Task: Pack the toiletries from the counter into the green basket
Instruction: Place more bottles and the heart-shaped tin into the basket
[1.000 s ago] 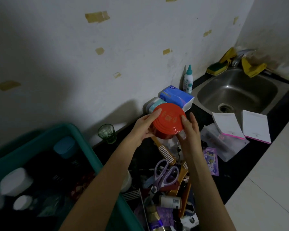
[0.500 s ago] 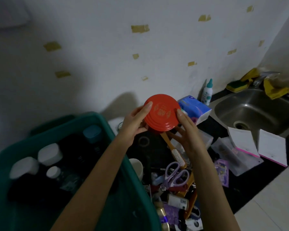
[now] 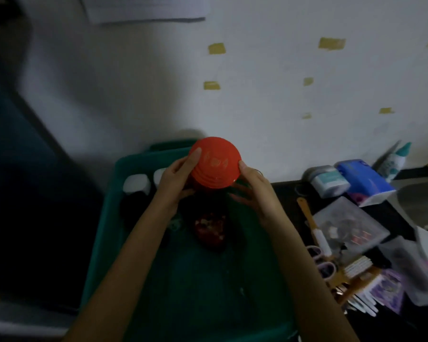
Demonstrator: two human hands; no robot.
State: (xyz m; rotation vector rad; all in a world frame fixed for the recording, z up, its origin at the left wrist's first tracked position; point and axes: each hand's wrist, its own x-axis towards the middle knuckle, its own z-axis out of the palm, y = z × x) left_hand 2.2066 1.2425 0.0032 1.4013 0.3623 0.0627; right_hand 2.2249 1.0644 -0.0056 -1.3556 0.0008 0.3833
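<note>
Gripping the round red tin (image 3: 214,166) from either side, left hand (image 3: 176,185) and right hand (image 3: 253,192) curl around it above the far end of the green basket (image 3: 101,230).

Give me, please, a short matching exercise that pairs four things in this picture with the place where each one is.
Things:
1. red tin
2. white jar
3. blue box
4. scissors

Places:
a. on the counter, by the wall
b. between the left hand and right hand, above the green basket
c. inside the green basket, far left corner
d. on the counter, on the near side of the clear plastic box

Pairs: 1-b, 2-c, 3-a, 4-d
</note>
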